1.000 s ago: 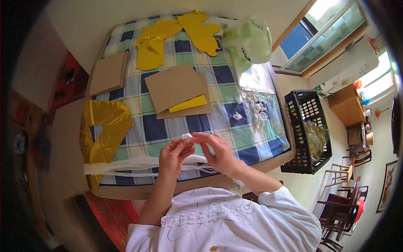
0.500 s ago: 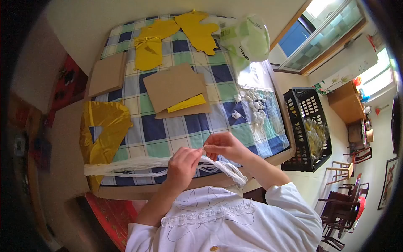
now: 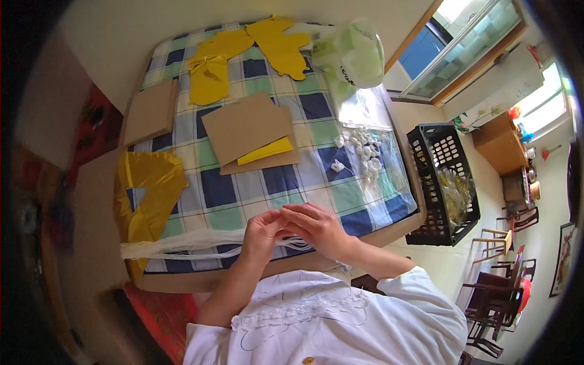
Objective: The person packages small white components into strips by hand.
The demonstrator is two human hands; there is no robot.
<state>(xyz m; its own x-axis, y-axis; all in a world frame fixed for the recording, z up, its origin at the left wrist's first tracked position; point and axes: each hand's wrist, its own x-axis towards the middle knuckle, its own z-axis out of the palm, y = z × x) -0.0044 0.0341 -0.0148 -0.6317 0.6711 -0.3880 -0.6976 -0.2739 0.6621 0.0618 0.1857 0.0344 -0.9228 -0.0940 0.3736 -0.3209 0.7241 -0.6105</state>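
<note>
My left hand [image 3: 263, 234] and my right hand [image 3: 316, 228] meet at the fingertips above the near edge of the bed. The fingers of both are closed in a pinch, and whatever they hold is too small or hidden to make out. Beneath and left of them, a long hank of white thread [image 3: 182, 244] lies across the bed edge. It passes under my hands, and its right end is mostly covered by my right hand and forearm.
Cardboard sheets [image 3: 246, 131] with a yellow strip [image 3: 265, 151], yellow cut-out pieces [image 3: 281, 52], shiny gold film [image 3: 164, 173], small white thread bundles [image 3: 367, 151] and a plastic bag [image 3: 359, 58] lie on the checked bed cover [image 3: 316, 106]. A black crate [image 3: 444, 182] stands at right.
My hands have come closer together, with the right hand moving left and turning over the left fingertips. The hank's right end, visible before, is now mostly covered.
</note>
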